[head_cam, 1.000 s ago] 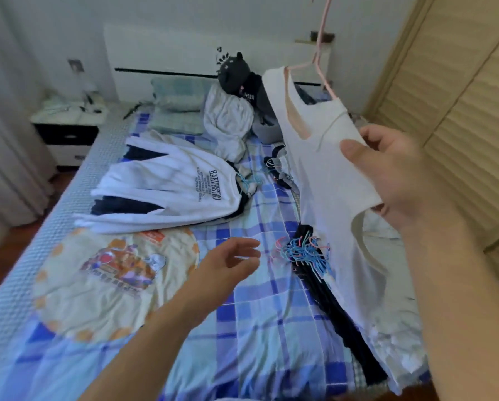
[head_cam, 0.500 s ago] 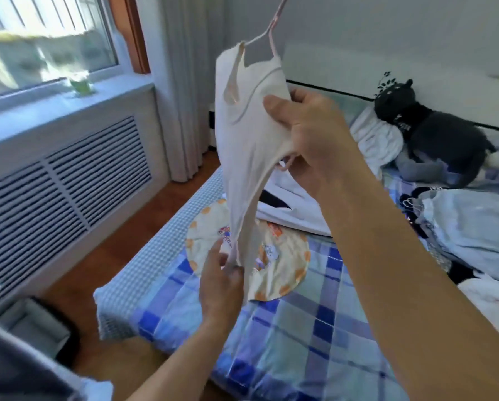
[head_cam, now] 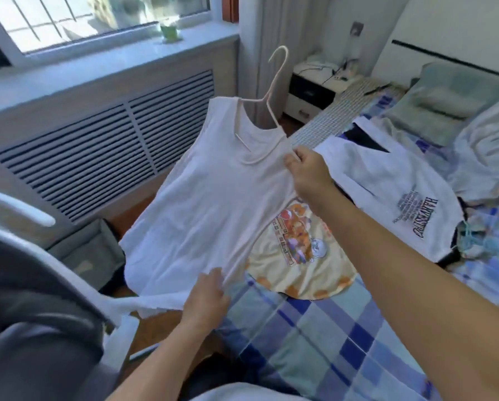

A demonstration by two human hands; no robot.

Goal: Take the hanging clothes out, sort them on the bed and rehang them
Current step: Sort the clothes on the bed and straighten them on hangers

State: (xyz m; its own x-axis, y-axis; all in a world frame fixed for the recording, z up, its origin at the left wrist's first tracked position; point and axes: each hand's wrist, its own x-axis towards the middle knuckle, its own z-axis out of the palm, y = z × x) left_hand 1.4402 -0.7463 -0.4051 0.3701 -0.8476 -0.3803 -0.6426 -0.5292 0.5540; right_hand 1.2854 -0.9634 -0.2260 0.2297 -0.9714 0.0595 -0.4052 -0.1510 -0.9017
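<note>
Spread wider now, one white vest [head_cam: 210, 198] on one hanger [head_cam: 274, 91], both hands [head_cam: 309, 172] pinching it.

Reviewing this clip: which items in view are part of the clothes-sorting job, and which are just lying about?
Part of the job:
- white tank top, held by right hand and left hand
- pink hanger inside it
- yellow printed shirt and white lettered shirt laid out on the bed

Lying about:
- green cup on the windowsill
- nightstand
- pillow

A home bedroom: bed [head_cam: 315, 337] with checked sheet, pillow [head_cam: 451, 96], nightstand [head_cam: 312, 94], curtained window [head_cam: 98, 21] above a radiator cover [head_cam: 103, 146].
</note>
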